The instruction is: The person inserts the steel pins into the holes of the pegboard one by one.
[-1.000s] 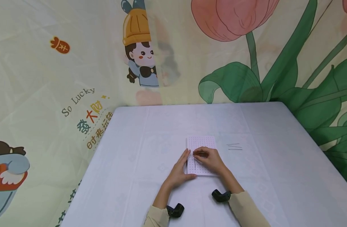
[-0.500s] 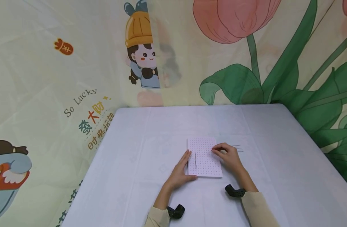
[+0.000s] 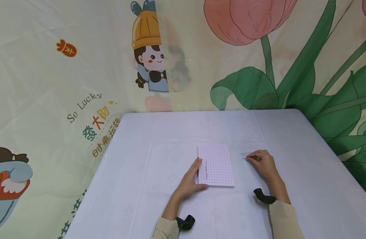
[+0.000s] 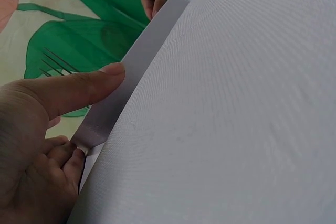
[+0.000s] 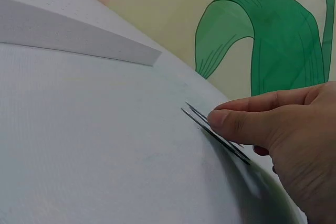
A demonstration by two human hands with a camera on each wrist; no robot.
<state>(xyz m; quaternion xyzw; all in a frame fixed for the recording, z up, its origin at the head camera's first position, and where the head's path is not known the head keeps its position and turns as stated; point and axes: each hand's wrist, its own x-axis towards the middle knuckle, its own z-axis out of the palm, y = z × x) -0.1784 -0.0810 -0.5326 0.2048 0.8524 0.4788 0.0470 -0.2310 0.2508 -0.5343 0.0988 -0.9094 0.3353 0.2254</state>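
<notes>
A white pegboard (image 3: 219,166) with rows of small holes lies mid-table. Several thin dark metal rods (image 4: 58,61) rise from its left side, lining up as a single line in the head view. My left hand (image 3: 188,182) braces the board's near left corner, fingers extended along the left side and thumb (image 4: 107,80) against the front edge. To the right of the board, my right hand (image 3: 264,164) is at a few loose rods (image 5: 215,136) on the cloth. Its thumb and fingertips (image 5: 223,121) pinch at one, partly hiding it.
White cloth covers the table (image 3: 159,139), whose far edge meets a printed backdrop (image 3: 183,59) with leaves and a cartoon figure. Black wrist cameras (image 3: 186,222) sit on both forearms beside beige sleeves (image 3: 286,219).
My right hand has moved from the standing rods on the board's left side, across the board, rightward to the loose rods. My left hand stays at the board's corner.
</notes>
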